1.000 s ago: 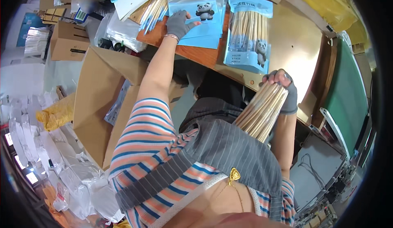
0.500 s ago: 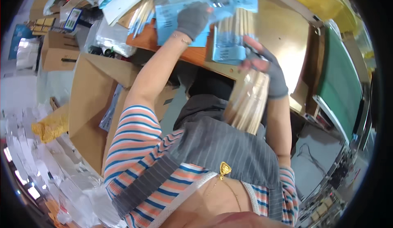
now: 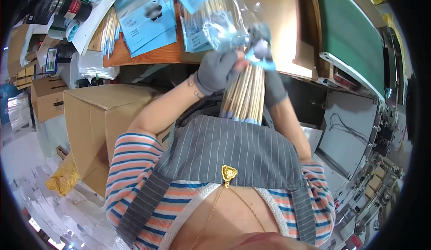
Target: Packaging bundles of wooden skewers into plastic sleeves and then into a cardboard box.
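A bundle of thin wooden chopsticks (image 3: 246, 93) with bluish lower ends hangs in front of my apron. My right hand (image 3: 274, 87), in a grey fingerless glove, is closed round its upper part; the bundle and shiny film hide most of those fingers. Beside it my left hand (image 3: 217, 72), gloved alike, pinches the edge of a clear and blue plastic bag (image 3: 263, 63). Crumpled and partly blurred, the bag lies over the top of the bundle; whether the chopsticks are inside it I cannot tell. Beyond my left hand lies a filled blue packet of chopsticks (image 3: 197, 39).
Flat blue bags (image 3: 150, 30) are stacked on the wooden table (image 3: 119, 54), with loose chopsticks (image 3: 108, 33) to their left. An open cardboard box (image 3: 96, 129) stands below at the left. A green board (image 3: 348, 30) borders the right side.
My left hand has come down from the stacked bags, bringing a bag to the chopsticks. My right hand has moved left with the bundle, and both hands are now close together.
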### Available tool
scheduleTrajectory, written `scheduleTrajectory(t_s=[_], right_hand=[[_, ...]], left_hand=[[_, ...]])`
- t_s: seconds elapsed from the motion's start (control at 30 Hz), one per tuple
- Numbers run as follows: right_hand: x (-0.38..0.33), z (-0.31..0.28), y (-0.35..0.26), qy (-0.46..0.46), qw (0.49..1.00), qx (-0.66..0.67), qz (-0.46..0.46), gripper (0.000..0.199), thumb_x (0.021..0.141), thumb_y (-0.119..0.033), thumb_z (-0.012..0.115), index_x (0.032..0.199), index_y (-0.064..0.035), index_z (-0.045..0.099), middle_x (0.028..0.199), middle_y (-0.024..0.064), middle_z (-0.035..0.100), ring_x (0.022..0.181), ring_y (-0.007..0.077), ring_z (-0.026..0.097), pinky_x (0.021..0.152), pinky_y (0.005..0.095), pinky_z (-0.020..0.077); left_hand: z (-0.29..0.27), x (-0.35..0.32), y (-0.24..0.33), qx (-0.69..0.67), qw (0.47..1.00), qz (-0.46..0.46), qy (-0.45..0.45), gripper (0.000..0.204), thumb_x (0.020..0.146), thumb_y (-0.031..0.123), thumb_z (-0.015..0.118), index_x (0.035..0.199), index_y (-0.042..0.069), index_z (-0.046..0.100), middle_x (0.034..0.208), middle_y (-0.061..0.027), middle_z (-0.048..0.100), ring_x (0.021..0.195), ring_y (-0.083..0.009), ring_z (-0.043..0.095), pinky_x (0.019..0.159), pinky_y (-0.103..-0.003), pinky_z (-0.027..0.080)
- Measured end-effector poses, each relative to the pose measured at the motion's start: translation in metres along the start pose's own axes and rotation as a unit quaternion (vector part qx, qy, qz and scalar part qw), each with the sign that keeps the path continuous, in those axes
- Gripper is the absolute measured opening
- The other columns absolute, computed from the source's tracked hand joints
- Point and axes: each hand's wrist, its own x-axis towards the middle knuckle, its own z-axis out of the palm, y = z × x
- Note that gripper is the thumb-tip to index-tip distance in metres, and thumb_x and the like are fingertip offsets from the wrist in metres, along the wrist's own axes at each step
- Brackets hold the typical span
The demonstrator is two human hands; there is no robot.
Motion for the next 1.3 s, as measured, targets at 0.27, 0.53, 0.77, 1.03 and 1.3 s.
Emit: scheduleTrajectory(t_s=[0.27,0.53,0.77,1.03,1.3], right_hand=[[-0.083,-0.019,-0.012,0.248,0.638,-0.599,-0.416,0.024,0.073,-0.02,0.075,0.081,-0.0034,0.059,0.07,0.0101,0.058,0.059,0.0193,0.055,0.057,0.0291,0.0455],[0.024,0.09,-0.209,0.027,0.248,-0.748,-0.615,0.018,0.088,-0.015,0.056,0.076,-0.0018,0.057,0.058,0.0112,0.053,0.051,0.0207,0.05,0.05,0.0311,0.0395],[0.043,0.165,-0.177,0.057,0.625,-0.541,-0.559,0.012,0.087,-0.014,0.059,0.089,-0.0027,0.059,0.07,0.0086,0.057,0.062,0.0181,0.053,0.055,0.0291,0.0422],[0.129,-0.016,-0.039,0.155,0.705,-0.644,-0.253,0.02,0.08,-0.017,0.058,0.098,-0.0137,0.066,0.074,0.0143,0.062,0.069,0.0294,0.062,0.066,0.0343,0.0489],[0.157,0.022,-0.098,0.194,0.9,-0.385,-0.068,0.039,0.083,-0.039,0.066,0.103,-0.0062,0.062,0.077,0.0022,0.06,0.068,0.0103,0.056,0.063,0.0254,0.0474]], left_hand=[[0.001,0.007,0.059,-0.196,0.957,-0.174,-0.126,0.017,0.09,0.021,0.06,0.088,0.003,0.061,0.068,-0.0124,0.061,0.058,-0.024,0.062,0.054,-0.032,0.047],[-0.144,0.217,0.002,0.16,0.953,-0.002,-0.257,0.022,0.076,0.024,0.066,0.079,0.002,0.068,0.07,-0.014,0.066,0.062,-0.0201,0.062,0.062,-0.032,0.049],[-0.197,0.184,0.029,0.146,0.979,-0.138,-0.043,0.018,0.078,0.016,0.059,0.084,0.002,0.07,0.059,-0.0125,0.06,0.054,-0.0204,0.056,0.053,-0.033,0.045],[-0.042,-0.036,-0.102,0.057,0.975,-0.185,-0.106,0.033,0.082,0.021,0.059,0.113,0.009,0.061,0.085,-0.0126,0.06,0.076,-0.0283,0.062,0.067,-0.038,0.05],[-0.032,0.021,-0.161,-0.101,0.808,-0.575,0.072,0.11,0.065,0.071,0.067,0.125,-0.018,0.042,0.121,-0.0349,0.053,0.117,-0.0385,0.053,0.097,-0.037,0.042]])
